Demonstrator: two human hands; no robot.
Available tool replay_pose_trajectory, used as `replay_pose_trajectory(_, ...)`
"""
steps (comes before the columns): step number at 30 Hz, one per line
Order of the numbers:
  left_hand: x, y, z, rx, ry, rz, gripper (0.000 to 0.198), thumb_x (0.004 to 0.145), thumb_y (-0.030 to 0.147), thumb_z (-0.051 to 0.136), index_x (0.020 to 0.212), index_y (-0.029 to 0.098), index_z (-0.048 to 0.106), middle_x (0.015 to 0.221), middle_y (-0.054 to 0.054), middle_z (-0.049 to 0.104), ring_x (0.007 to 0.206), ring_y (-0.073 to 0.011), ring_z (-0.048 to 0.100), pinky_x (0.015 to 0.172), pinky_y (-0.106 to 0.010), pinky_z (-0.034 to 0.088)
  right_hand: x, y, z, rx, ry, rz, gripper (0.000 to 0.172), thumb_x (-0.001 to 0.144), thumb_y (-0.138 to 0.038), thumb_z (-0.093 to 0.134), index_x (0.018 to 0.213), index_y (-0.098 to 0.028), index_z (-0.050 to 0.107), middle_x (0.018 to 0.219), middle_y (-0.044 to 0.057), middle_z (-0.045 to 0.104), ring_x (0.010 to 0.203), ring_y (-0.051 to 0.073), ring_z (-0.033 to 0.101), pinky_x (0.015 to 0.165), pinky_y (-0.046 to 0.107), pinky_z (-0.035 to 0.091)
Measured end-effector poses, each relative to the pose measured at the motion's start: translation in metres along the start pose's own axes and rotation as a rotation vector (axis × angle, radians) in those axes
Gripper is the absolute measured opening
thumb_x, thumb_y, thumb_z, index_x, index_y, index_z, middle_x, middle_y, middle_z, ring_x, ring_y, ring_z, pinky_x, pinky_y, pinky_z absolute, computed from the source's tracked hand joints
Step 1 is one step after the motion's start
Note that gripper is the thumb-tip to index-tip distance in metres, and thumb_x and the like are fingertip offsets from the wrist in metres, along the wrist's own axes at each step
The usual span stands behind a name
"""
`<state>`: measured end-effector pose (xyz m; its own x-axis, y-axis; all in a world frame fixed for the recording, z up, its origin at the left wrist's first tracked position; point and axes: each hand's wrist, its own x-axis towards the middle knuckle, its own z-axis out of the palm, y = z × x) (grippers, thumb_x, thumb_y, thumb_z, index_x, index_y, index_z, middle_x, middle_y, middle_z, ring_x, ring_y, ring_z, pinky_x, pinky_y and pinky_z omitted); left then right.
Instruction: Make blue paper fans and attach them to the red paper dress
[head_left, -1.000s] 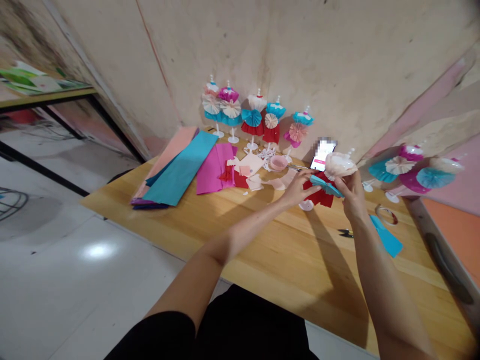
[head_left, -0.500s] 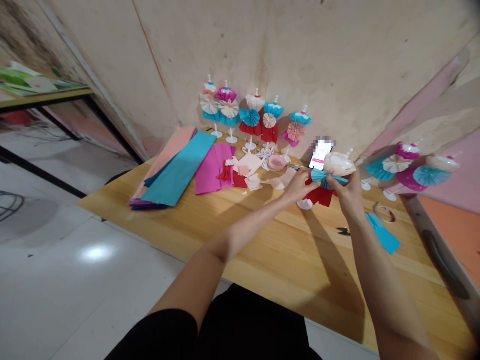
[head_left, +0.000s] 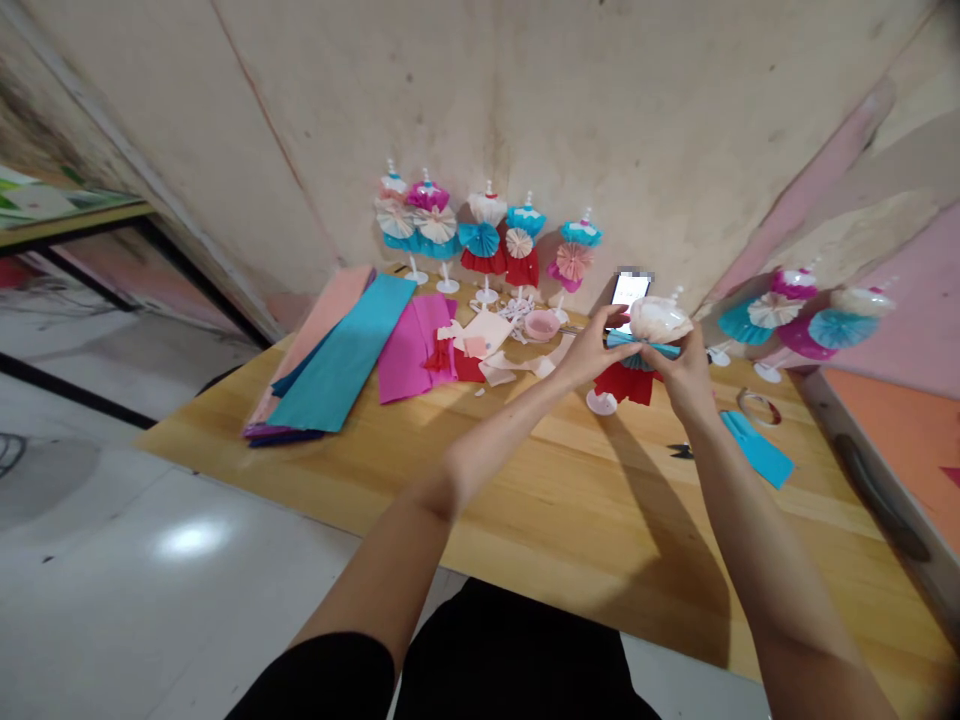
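Note:
My left hand (head_left: 591, 348) pinches the left end of a blue pleated paper fan (head_left: 637, 346). On its right end, my right hand (head_left: 686, 372) has thumb and fingers closed. The fan lies across the waist of a small dress-form mannequin (head_left: 660, 318) with a cream crepe-paper top. Below it hangs a red paper skirt (head_left: 627, 386), and the mannequin's round white base (head_left: 602, 402) rests on the table. Right behind my left hand, a phone (head_left: 631, 290) leans near the wall with a lit screen.
Several dressed mannequins (head_left: 480, 238) line the wall, two more (head_left: 776, 310) at right. Folded crepe paper (head_left: 345, 350), magenta sheets (head_left: 416, 345), paper scraps (head_left: 487, 330) and a pink bowl (head_left: 541, 324) lie left. Black-bladed scissors (head_left: 681, 451), a tape roll (head_left: 759, 407) and blue paper (head_left: 757, 448) lie right.
The view has shifted slightly. The blue fan now sits straighter across the mannequin's waist, its spread left side flattened between my fingers. Both hands still hold it.

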<state>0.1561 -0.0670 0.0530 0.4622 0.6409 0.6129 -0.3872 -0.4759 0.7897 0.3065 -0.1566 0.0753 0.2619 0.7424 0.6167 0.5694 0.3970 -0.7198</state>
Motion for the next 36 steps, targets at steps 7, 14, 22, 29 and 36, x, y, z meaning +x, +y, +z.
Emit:
replay_pose_trajectory(7, 0.029, -0.005, -0.010, 0.017, -0.201, -0.032, 0.081, 0.067, 0.039, 0.084, 0.133, 0.020, 0.043, 0.127, -0.015, 0.060, 0.113, -0.0272, 0.061, 0.097, -0.041, 0.048, 0.002, 0.003, -0.008, 0.039, -0.068, 0.000, 0.072, 0.075, -0.046, 0.076, 0.136, -0.025, 0.044, 0.136, 0.009, 0.057, 0.120, 0.028, 0.056, 0.103, 0.048, 0.046)
replay_pose_trajectory(14, 0.026, 0.010, -0.008, -0.031, -0.172, -0.174, 0.087, 0.061, 0.031, 0.087, 0.136, 0.019, 0.044, 0.132, -0.016, 0.058, 0.114, -0.0270, 0.061, 0.096, -0.038, 0.049, 0.000, -0.005, -0.004, 0.052, -0.086, 0.026, 0.079, 0.075, -0.050, 0.076, 0.141, -0.023, 0.042, 0.133, 0.011, 0.059, 0.116, 0.029, 0.060, 0.099, 0.047, 0.049)
replay_pose_trajectory(22, 0.026, 0.019, -0.010, -0.049, -0.258, -0.355, 0.042, 0.073, 0.039, 0.077, 0.103, 0.011, 0.070, 0.104, -0.013, 0.073, 0.103, -0.0275, 0.066, 0.097, -0.042, 0.047, 0.002, 0.000, 0.001, 0.021, 0.017, 0.059, 0.100, 0.071, -0.051, 0.079, 0.152, -0.020, 0.028, 0.149, 0.016, 0.043, 0.130, 0.032, 0.049, 0.105, 0.047, 0.045)
replay_pose_trajectory(29, 0.002, 0.035, -0.010, -0.139, -0.177, -0.339, 0.040, 0.073, 0.041, 0.077, 0.104, 0.016, 0.072, 0.105, -0.009, 0.074, 0.109, -0.0273, 0.065, 0.100, -0.041, 0.046, -0.016, -0.016, 0.011, -0.019, 0.119, 0.075, 0.096, 0.071, -0.053, 0.079, 0.149, -0.020, 0.032, 0.147, 0.017, 0.042, 0.133, 0.034, 0.044, 0.102, 0.048, 0.046)
replay_pose_trajectory(36, -0.040, 0.038, -0.018, -0.184, 0.071, -0.354, 0.046, 0.071, 0.038, 0.078, 0.113, 0.022, 0.067, 0.114, -0.006, 0.071, 0.106, -0.0240, 0.067, 0.096, -0.037, 0.050, -0.052, -0.037, 0.039, 0.217, 0.026, 0.123, 0.074, 0.080, -0.050, 0.071, 0.143, -0.029, 0.037, 0.142, 0.013, 0.045, 0.115, 0.027, 0.057, 0.090, 0.043, 0.055)
